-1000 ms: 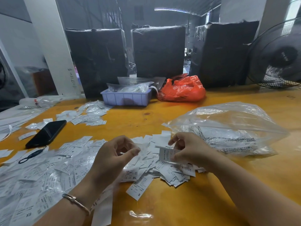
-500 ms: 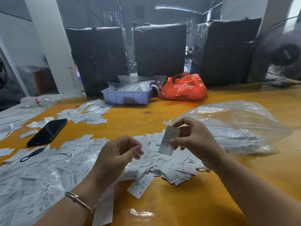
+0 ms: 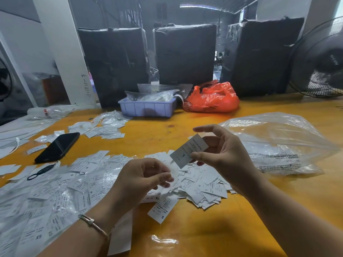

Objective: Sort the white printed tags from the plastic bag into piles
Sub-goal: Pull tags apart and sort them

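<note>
Right hand fingers pinch tag printed "L"; left hand fingers curl on blurred paper.

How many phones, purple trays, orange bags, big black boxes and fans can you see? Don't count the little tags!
Phones: 1
Purple trays: 1
Orange bags: 1
Big black boxes: 3
Fans: 1
Total: 7

— What's in her right hand?
— A tag marked L, pinched above the loose pile.
— And the left hand?
— Fingers curled by a blurred white scrap; the clear plastic bag lies just beside, on the yellow table.
</note>
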`<action>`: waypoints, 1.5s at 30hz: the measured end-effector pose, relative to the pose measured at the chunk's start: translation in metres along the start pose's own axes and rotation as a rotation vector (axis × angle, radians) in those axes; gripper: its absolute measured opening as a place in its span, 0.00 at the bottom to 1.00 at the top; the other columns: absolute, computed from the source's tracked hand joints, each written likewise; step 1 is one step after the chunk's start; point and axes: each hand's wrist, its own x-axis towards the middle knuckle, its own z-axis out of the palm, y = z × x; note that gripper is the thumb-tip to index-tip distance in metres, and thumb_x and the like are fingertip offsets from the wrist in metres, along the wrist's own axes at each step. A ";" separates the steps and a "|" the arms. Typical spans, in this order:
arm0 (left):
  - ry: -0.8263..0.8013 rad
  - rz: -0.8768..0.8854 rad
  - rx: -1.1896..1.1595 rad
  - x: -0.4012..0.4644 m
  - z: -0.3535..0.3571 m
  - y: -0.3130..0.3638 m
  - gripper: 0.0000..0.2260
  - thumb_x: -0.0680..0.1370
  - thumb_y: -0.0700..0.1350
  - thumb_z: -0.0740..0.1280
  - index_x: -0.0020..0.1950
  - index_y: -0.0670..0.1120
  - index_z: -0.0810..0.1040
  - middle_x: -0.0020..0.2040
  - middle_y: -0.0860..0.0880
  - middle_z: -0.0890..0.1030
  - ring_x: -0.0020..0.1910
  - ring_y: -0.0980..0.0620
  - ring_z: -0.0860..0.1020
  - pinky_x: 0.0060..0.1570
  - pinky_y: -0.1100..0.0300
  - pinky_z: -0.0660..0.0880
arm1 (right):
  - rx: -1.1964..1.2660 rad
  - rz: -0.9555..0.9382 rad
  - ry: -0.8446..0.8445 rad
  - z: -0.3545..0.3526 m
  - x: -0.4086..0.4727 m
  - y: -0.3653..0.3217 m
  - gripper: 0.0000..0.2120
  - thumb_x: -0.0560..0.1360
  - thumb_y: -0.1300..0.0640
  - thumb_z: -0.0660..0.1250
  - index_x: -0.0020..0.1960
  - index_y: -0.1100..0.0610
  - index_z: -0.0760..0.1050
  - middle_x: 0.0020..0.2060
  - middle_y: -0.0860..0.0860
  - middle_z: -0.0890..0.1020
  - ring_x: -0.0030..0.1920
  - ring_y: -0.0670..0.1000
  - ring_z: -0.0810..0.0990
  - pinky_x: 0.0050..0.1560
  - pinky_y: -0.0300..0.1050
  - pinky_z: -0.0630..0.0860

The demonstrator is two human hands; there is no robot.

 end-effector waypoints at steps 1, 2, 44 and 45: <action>-0.005 0.005 -0.010 -0.001 0.000 0.001 0.06 0.69 0.43 0.75 0.44 0.43 0.83 0.39 0.46 0.87 0.38 0.47 0.85 0.35 0.63 0.78 | -0.004 -0.014 0.007 0.000 0.000 0.000 0.24 0.68 0.72 0.72 0.60 0.58 0.73 0.40 0.57 0.85 0.37 0.53 0.84 0.37 0.39 0.78; -0.010 0.011 -0.017 -0.001 0.000 0.002 0.08 0.68 0.45 0.75 0.43 0.43 0.83 0.39 0.46 0.86 0.38 0.47 0.85 0.35 0.63 0.78 | -0.008 -0.034 0.021 0.001 0.000 -0.001 0.23 0.68 0.73 0.71 0.60 0.59 0.73 0.40 0.57 0.85 0.37 0.52 0.84 0.36 0.39 0.78; -0.047 0.033 0.006 -0.003 0.002 0.003 0.03 0.73 0.39 0.73 0.45 0.41 0.83 0.40 0.47 0.87 0.38 0.48 0.85 0.37 0.61 0.78 | -0.339 -0.105 -0.048 0.004 -0.003 -0.004 0.05 0.70 0.64 0.72 0.38 0.56 0.83 0.32 0.56 0.83 0.35 0.57 0.77 0.35 0.50 0.73; -0.046 0.030 0.005 -0.003 0.002 0.003 0.02 0.73 0.39 0.73 0.45 0.41 0.83 0.40 0.46 0.87 0.38 0.48 0.85 0.37 0.60 0.78 | -0.353 -0.098 -0.061 0.004 -0.002 -0.002 0.05 0.70 0.64 0.72 0.37 0.57 0.84 0.32 0.56 0.82 0.34 0.55 0.77 0.34 0.49 0.73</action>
